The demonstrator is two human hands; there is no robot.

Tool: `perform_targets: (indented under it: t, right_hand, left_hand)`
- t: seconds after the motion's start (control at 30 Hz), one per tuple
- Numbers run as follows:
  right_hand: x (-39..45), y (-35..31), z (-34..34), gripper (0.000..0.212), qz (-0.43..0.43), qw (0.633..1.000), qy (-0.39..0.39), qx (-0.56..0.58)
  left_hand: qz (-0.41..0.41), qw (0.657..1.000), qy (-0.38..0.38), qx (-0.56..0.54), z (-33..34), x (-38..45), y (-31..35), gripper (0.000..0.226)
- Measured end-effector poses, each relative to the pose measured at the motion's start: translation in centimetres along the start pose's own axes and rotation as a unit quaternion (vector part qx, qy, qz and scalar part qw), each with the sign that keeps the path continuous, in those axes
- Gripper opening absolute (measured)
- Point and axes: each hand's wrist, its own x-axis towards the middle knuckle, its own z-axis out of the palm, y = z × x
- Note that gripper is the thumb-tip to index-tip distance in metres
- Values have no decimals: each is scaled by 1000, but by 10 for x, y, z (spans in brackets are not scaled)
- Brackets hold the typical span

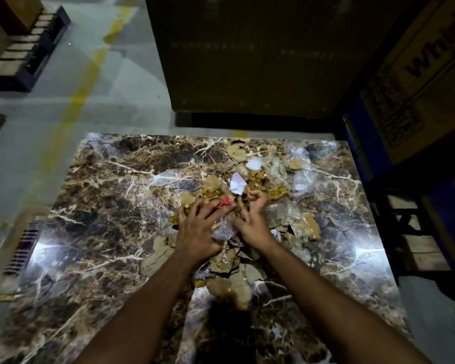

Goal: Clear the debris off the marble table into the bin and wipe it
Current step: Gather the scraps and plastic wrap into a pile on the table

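Observation:
A heap of debris lies on the middle and right of the brown marble table: torn brown cardboard, gold foil scraps, white paper bits, crumpled clear plastic and a red wrapper. My left hand lies over the left side of the heap, fingers spread and bent into the scraps. My right hand is close beside it, its fingers curled round scraps at the heap's centre. More cardboard pieces lie nearer me between my forearms. No bin or cloth is in view.
Large cardboard boxes stand just beyond the table's far edge, and another printed box at the right. Wooden pallets sit to the right of the table. Grey floor with a yellow line lies to the left.

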Motion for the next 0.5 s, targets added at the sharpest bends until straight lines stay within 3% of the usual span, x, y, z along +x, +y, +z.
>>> perform_targets:
  t: [0.13, 0.23, 0.3, 0.4, 0.5]
  right_hand:
    - [10, -20, -6, 96, 80, 988, -66, 116]
    - [16, -26, -10, 109, 75, 986, -116, 90]
    - [13, -32, -17, 106, 57, 986, -158, 21]
    - [6, -47, -37, 73, -15, 961, -208, -179]
    - [23, -71, -77, 26, -74, 977, -36, -196]
  left_hand:
    - [-3, 1000, 11, 16, 7, 0, -4, 109]
    - [-1, 999, 18, 29, 11, 3, -7, 104]
    - [0, 999, 23, 29, 12, 5, -6, 99]
    - [6, 999, 35, 33, 13, 8, -5, 95]
    - [-6, 1000, 17, 23, 12, 9, -4, 99]
